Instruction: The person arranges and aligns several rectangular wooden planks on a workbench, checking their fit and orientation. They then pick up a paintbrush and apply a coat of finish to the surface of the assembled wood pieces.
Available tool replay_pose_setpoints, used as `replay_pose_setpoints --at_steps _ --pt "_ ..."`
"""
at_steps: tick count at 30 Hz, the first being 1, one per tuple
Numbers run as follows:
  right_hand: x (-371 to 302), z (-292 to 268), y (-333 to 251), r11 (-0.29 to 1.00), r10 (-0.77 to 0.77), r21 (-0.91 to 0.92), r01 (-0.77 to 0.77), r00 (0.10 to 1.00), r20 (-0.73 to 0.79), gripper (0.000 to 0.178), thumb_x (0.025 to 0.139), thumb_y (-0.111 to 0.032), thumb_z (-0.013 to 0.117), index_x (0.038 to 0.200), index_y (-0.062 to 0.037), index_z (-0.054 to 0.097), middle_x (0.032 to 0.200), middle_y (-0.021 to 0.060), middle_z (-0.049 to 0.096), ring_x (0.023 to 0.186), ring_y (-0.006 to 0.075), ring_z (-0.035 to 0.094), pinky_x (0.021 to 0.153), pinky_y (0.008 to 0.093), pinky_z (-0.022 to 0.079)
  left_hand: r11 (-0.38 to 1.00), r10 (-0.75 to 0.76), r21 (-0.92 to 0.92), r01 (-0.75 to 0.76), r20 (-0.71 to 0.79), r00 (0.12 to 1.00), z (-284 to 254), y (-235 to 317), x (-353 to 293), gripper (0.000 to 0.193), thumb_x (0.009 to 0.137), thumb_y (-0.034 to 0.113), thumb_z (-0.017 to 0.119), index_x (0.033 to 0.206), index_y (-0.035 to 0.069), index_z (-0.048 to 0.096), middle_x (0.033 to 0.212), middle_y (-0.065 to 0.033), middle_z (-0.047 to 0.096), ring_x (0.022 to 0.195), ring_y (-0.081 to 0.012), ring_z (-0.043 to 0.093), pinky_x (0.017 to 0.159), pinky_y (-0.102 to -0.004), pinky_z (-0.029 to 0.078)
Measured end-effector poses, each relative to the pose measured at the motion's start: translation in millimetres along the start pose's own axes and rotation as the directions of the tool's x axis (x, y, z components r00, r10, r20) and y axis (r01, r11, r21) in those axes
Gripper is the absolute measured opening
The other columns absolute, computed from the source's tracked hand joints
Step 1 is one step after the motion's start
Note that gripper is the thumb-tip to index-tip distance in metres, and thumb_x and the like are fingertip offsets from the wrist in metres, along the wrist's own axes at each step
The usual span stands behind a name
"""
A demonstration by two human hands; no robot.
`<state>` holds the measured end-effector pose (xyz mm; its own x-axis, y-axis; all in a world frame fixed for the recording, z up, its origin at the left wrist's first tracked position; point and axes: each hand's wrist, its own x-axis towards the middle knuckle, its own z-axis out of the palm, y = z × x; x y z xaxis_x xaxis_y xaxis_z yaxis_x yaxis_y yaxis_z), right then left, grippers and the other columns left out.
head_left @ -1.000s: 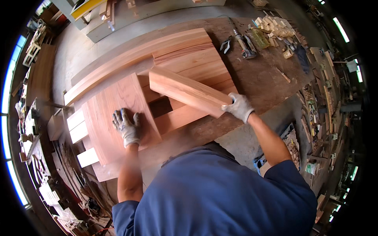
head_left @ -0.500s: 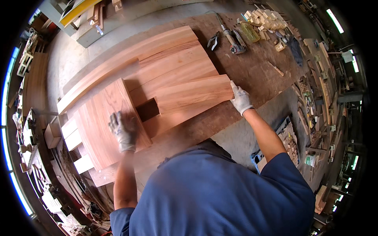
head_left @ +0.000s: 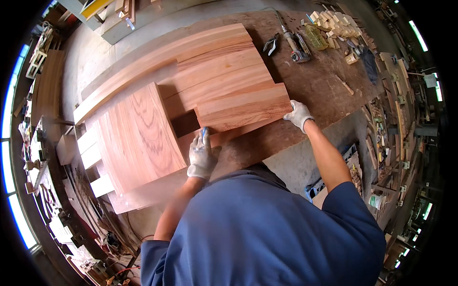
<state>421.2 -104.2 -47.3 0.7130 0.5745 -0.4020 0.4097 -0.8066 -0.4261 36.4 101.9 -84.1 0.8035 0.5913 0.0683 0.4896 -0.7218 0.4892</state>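
Observation:
My gloved left hand (head_left: pixel 202 157) is raised at the near-left corner of a short plank (head_left: pixel 243 110), fingers closed on a small blue stick (head_left: pixel 205 132) whose kind I cannot make out. At the plank's right end, my gloved right hand (head_left: pixel 299 116) grips the corner, its fingertips partly hidden. This plank lies on a wider panel of reddish boards (head_left: pixel 219 71). To the left, a broad wooden panel (head_left: pixel 138 140) with a wavy grain rests tilted over the other boards. A dark gap separates it from the short plank.
Beyond the boards on the brown worktable (head_left: pixel 315 76) are pliers (head_left: pixel 271 44), a corded power tool (head_left: pixel 298 52), a chisel-like hand tool (head_left: pixel 346 86) and a heap of small wood blocks (head_left: pixel 336 24). White-ended timbers (head_left: pixel 89 148) stick out at the left. Wood racks stand on both sides.
My left hand has come off the broad panel and moved right to the short plank's near corner, the blue stick now showing. My right hand stays at the plank's right end.

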Motion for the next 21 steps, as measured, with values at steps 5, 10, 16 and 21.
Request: replay_pose_setpoints --at_steps 5,10,16,21 --pt "-10.5 -1.4 -8.1 0.998 -0.04 -0.056 0.04 0.999 0.011 0.053 0.076 -0.016 0.09 0.122 -0.0024 0.068 0.122 0.0216 0.074 0.117 0.039 0.069 0.099 0.0443 0.055 0.995 0.057 -0.076 -0.066 -0.118 0.991 -1.4 -6.9 -16.2 0.073 0.086 0.029 0.086 0.145 -0.002 0.055 0.131 -0.0216 0.07 0.116 -0.0404 0.067 0.099 -0.0493 0.054" --pt "-13.2 -4.4 -15.2 0.995 -0.045 -0.087 0.046 0.999 0.018 0.059 0.075 -0.016 0.091 0.126 -0.0031 0.064 0.123 0.0213 0.074 0.12 0.0374 0.069 0.102 0.0441 0.054 0.979 0.121 -0.157 -0.132 -0.076 0.99 -0.9 -10.8 -39.4 0.062 0.085 0.026 0.084 0.138 0.002 0.061 0.119 -0.015 0.074 0.098 -0.0384 0.07 0.089 -0.0494 0.056" --pt "-17.6 16.0 -19.5 0.993 -0.034 -0.116 0.022 0.995 -0.098 0.065 0.068 -0.019 0.097 0.12 -0.003 0.062 0.119 0.0236 0.074 0.116 0.0411 0.069 0.098 0.0462 0.055 1.0 0.0 0.001 0.0 -0.018 1.0 0.2 -6.0 -14.7 0.084 0.082 0.027 0.086 0.154 0.007 0.049 0.124 -0.0152 0.068 0.108 -0.0374 0.064 0.093 -0.0506 0.052" --pt "-14.4 22.3 -23.1 0.995 0.034 -0.094 -0.044 0.994 -0.1 0.064 0.068 -0.019 0.098 0.12 -0.0035 0.062 0.12 0.0222 0.074 0.115 0.0391 0.071 0.097 0.0452 0.056 0.992 -0.029 0.127 0.018 0.088 0.996 1.9 -4.7 -7.4 0.089 0.085 0.031 0.083 0.16 0.009 0.043 0.12 -0.0152 0.066 0.105 -0.0364 0.064 0.089 -0.0508 0.052"
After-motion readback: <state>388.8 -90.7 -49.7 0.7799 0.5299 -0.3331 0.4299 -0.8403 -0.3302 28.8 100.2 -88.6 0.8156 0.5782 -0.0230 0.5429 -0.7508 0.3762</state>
